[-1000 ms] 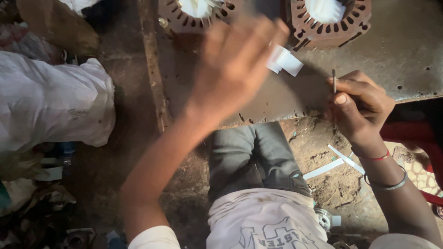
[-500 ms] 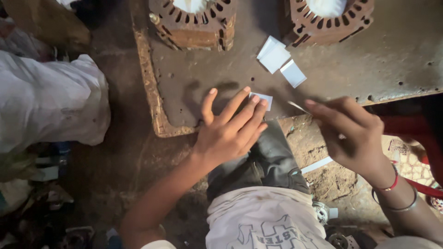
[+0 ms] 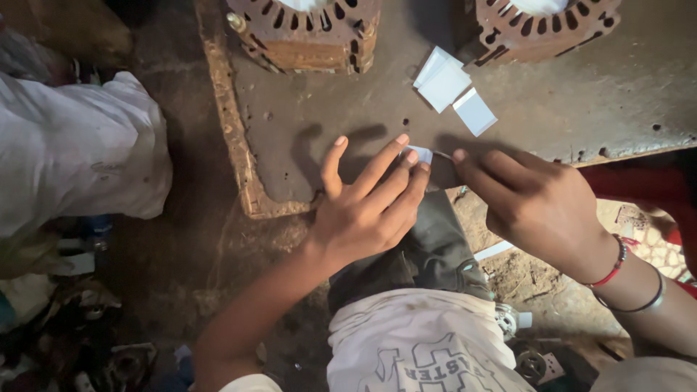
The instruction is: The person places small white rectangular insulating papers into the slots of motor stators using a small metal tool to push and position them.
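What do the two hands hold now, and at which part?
Left hand presses a small white paper piece under its fingertips; right hand touches its right edge.

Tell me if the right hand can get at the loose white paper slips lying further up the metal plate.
Probably yes: the right hand is at the plate's near edge, and bare plate lies between it and the paper slips; nothing blocks the way.

You look down on a dark, stained metal surface with a rusty, chipped edge. Below it lies a dirt floor, brown and littered. To your left sits a white sack; clutter fills the lower left corner in shadow. At far right shows red cloth. The light is dim and warm.
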